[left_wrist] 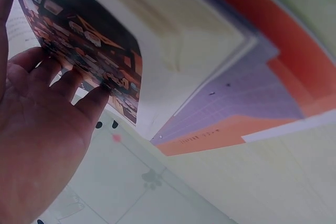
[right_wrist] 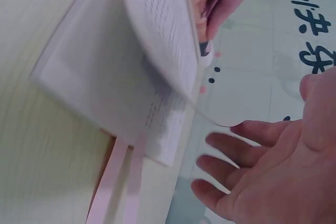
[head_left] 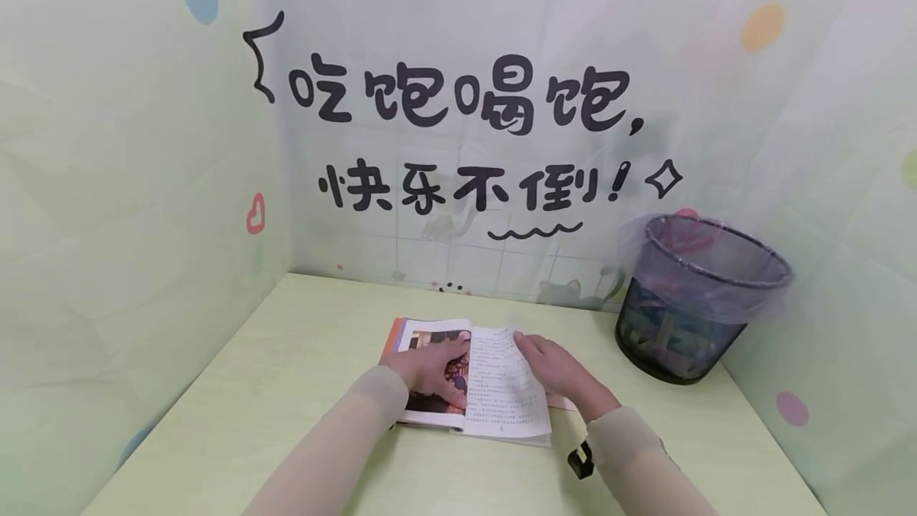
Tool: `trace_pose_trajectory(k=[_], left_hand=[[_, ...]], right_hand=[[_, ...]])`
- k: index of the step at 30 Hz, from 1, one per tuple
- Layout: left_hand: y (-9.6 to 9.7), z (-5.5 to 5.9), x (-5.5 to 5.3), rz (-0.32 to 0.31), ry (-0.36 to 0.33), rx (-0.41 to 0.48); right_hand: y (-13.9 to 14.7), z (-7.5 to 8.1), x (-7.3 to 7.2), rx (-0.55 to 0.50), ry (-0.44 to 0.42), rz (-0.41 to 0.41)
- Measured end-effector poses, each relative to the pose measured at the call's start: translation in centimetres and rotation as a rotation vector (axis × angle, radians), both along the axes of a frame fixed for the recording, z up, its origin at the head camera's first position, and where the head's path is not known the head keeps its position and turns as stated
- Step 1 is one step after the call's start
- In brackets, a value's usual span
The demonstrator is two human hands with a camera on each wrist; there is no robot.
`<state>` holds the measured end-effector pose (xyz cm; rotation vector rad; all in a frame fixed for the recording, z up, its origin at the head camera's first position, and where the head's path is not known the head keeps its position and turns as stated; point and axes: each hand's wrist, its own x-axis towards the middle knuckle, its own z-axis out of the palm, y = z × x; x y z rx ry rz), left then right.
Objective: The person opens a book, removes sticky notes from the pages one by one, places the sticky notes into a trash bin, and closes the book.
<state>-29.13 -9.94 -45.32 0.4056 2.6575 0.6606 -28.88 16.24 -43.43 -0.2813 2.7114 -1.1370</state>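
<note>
An open book [head_left: 510,420] lies on the table, a dark colour illustration filling its left page and printed text its right. My left hand [head_left: 433,366] presses on the illustrated page [left_wrist: 89,40] near the spine, fingers spread. On the other side, my right hand [head_left: 562,369] is at the outer edge of a text page [right_wrist: 168,40], which curves up off the pages below. In the right wrist view the index fingertip touches that page's corner, while the thumb stands apart from it. Orange and purple sheets [left_wrist: 236,93] show at the book's left edge.
A dark mesh wastebasket [head_left: 677,333] with a translucent purple liner stands at the back right of the table [head_left: 236,388]. Pale pink strips [right_wrist: 113,182] stick out from under the book's right side. A patterned curtain [head_left: 458,14] with black lettering encloses the table.
</note>
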Motion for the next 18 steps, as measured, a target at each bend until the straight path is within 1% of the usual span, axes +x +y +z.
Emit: trace_pose_trajectory(k=[2,5,9,12,15,16,18], left_hand=[[0.0,0.0,0.0,-0.005,0.000,0.007],[0.0,0.0,0.1,-0.011,0.002,0.015],[0.1,0.2,0.2,-0.024,0.007,0.020],[0.1,0.3,0.1,-0.032,0.007,0.017],[0.0,0.4,0.0,-0.048,0.018,0.006],[-0.1,0.4,0.0,-0.053,0.023,0.004],[-0.2,0.4,-0.1,-0.076,0.039,-0.002]], right_hand=[[-0.2,0.2,0.1,-0.087,-0.027,-0.008],[-0.3,0.6,0.2,-0.189,-0.054,-0.019],[-0.1,0.5,0.1,-0.323,-0.103,-0.024],[-0.1,0.0,0.0,-0.463,-0.161,-0.040],[-0.3,-0.9,0.0,-0.585,-0.201,-0.056],[-0.3,-1.3,0.1,-0.608,-0.207,-0.059],[-0.5,-2.1,0.3,-0.606,-0.185,-0.041]])
